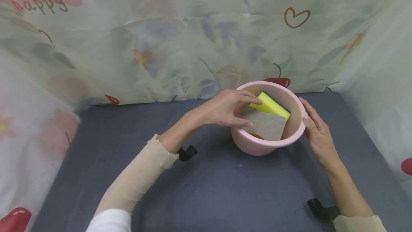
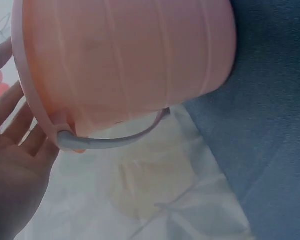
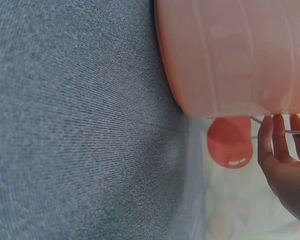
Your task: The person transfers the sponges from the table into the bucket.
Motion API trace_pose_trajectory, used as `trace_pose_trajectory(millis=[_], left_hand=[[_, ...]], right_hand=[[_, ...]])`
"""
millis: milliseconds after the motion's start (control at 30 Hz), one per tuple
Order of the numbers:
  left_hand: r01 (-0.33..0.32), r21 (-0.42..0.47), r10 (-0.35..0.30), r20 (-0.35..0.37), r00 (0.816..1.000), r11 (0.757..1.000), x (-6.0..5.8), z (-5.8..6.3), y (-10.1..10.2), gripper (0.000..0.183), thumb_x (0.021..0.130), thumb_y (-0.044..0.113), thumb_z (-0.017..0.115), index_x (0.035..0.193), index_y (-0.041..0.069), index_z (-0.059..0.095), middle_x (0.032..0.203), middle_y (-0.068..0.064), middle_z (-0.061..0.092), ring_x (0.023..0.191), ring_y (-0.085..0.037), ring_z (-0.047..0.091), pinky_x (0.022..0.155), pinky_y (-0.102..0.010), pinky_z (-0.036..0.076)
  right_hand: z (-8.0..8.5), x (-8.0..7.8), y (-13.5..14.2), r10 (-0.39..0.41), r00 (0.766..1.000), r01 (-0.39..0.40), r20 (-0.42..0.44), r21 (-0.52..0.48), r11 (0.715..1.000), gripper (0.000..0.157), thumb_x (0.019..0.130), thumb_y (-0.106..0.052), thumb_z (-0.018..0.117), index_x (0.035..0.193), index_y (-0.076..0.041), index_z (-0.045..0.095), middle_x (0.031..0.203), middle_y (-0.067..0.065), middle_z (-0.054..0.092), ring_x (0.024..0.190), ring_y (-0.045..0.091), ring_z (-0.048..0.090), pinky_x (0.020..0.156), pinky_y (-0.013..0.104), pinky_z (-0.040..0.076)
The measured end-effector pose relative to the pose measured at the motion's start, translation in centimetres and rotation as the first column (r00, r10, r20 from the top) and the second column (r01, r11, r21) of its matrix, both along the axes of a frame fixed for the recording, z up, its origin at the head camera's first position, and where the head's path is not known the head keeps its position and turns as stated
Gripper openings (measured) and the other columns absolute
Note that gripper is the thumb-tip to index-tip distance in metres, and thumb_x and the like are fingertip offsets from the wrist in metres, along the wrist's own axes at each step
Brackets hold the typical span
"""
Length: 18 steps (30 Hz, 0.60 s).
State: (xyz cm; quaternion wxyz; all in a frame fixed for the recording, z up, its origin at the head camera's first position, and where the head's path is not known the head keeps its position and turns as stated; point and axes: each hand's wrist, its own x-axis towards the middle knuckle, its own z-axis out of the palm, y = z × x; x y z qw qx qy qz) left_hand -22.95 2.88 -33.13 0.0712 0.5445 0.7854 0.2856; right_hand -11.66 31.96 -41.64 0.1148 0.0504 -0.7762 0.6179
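A pink bucket (image 1: 254, 146) stands on the dark table. Inside it lie a yellow sponge (image 1: 268, 105) with a dark green side and a flat beige-grey piece (image 1: 267, 122); a brown edge shows below that piece. My left hand (image 1: 230, 108) reaches over the bucket's left rim, thumb and fingers spread apart above the beige-grey piece. In the left wrist view the palm of the left hand (image 2: 20, 160) faces the rim, close to where the grey handle (image 2: 110, 142) joins it. The right hand (image 1: 318, 131) holds the bucket's right side, thumb at the rim, fingers (image 3: 278, 137) against the outer wall.
A patterned curtain (image 1: 186, 56) hangs behind the table (image 1: 206, 189) and along both sides, close behind the bucket. Black curved pieces (image 1: 188, 153) stick out beneath each wrist.
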Motion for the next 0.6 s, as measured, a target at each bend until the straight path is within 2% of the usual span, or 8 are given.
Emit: trace_pose_trajectory(millis=[100, 233, 300, 333, 367, 467, 533, 600], left_hand=[[-0.019, 0.042, 0.019, -0.004, 1.0, 0.999, 0.3, -0.4, -0.5, 0.055, 0.089, 0.035, 0.074, 0.138, 0.013, 0.06, 0.141, 0.0, 0.055, 0.104, -0.003, 0.063, 0.09, -0.022, 0.048], [-0.039, 0.078, 0.044, -0.075, 0.996, 0.996, 0.6, -0.9, -0.9, 0.057, 0.091, 0.04, 0.07, 0.14, 0.012, 0.058, 0.145, -0.001, 0.052, 0.117, -0.008, 0.06, 0.101, -0.026, 0.044], [-0.036, 0.091, 0.046, -0.119, 0.992, 0.995, 0.8, -1.2, -0.9, 0.06, 0.092, 0.043, 0.069, 0.142, 0.013, 0.056, 0.147, -0.002, 0.05, 0.138, -0.015, 0.043, 0.113, -0.03, 0.032], [-0.034, 0.094, 0.047, -0.134, 0.99, 0.995, 1.0, -1.3, -0.9, 0.061, 0.092, 0.045, 0.068, 0.143, 0.013, 0.055, 0.149, -0.002, 0.049, 0.145, -0.018, 0.033, 0.117, -0.032, 0.026], [-0.039, 0.089, 0.051, -0.136, 0.989, 0.995, 1.1, -1.5, -0.9, 0.063, 0.092, 0.047, 0.067, 0.144, 0.014, 0.053, 0.15, -0.002, 0.047, 0.146, -0.018, 0.03, 0.118, -0.033, 0.024], [-0.073, 0.056, 0.08, -0.133, 0.988, 0.996, 1.8, -2.2, -1.5, 0.068, 0.092, 0.051, 0.066, 0.148, 0.016, 0.048, 0.155, -0.002, 0.04, 0.149, -0.018, 0.023, 0.119, -0.037, 0.023], [-0.121, 0.016, 0.122, -0.123, 0.985, 0.992, 2.2, -2.6, -2.3, 0.071, 0.092, 0.053, 0.064, 0.151, 0.019, 0.044, 0.158, 0.0, 0.035, 0.15, -0.016, 0.02, 0.118, -0.04, 0.025], [-0.17, -0.019, 0.167, -0.116, 0.979, 0.985, 2.6, -3.0, -3.3, 0.074, 0.092, 0.055, 0.063, 0.153, 0.022, 0.04, 0.16, 0.002, 0.03, 0.15, -0.016, 0.019, 0.117, -0.044, 0.027]], right_hand=[[0.1, 0.0, 0.1, -0.012, 1.0, 0.012, -0.004, 0.011, 1.0, 0.048, 0.108, -0.021, 0.041, 0.156, -0.02, 0.036, 0.157, 0.001, 0.037, 0.131, 0.007, 0.043, 0.091, 0.009, 0.043], [0.4, 0.2, 0.7, -0.054, 0.998, 0.055, -0.012, 0.116, 0.992, 0.047, 0.108, -0.021, 0.04, 0.155, -0.022, 0.036, 0.157, -0.001, 0.037, 0.133, 0.005, 0.042, 0.091, 0.009, 0.041], [0.6, 0.8, 1.3, -0.096, 0.995, 0.096, -0.009, 0.214, 0.972, 0.048, 0.108, -0.022, 0.04, 0.156, -0.026, 0.035, 0.158, -0.005, 0.036, 0.136, 0.0, 0.038, 0.096, 0.008, 0.035], [0.6, 1.3, 1.7, -0.114, 0.993, 0.113, -0.01, 0.266, 0.957, 0.048, 0.108, -0.022, 0.039, 0.156, -0.028, 0.034, 0.158, -0.007, 0.034, 0.137, -0.003, 0.035, 0.099, 0.008, 0.031], [0.7, 1.7, 2.1, -0.126, 0.992, 0.124, -0.013, 0.311, 0.942, 0.048, 0.108, -0.023, 0.039, 0.156, -0.029, 0.034, 0.159, -0.008, 0.033, 0.138, -0.005, 0.032, 0.101, 0.007, 0.028], [0.5, 3.0, 3.0, -0.141, 0.99, 0.141, -0.03, 0.411, 0.901, 0.048, 0.109, -0.022, 0.035, 0.156, -0.031, 0.031, 0.16, -0.009, 0.029, 0.138, -0.011, 0.026, 0.104, 0.005, 0.02], [0.2, 3.6, 3.3, -0.139, 0.989, 0.144, -0.043, 0.439, 0.887, 0.048, 0.109, -0.021, 0.032, 0.156, -0.031, 0.03, 0.16, -0.005, 0.031, 0.134, -0.012, 0.031, 0.103, 0.004, 0.021], [-0.1, 4.0, 3.4, -0.152, 0.988, 0.152, -0.039, 0.459, 0.875, 0.049, 0.109, -0.021, 0.031, 0.156, -0.033, 0.029, 0.16, -0.003, 0.032, 0.127, -0.016, 0.035, 0.108, 0.011, 0.024]])
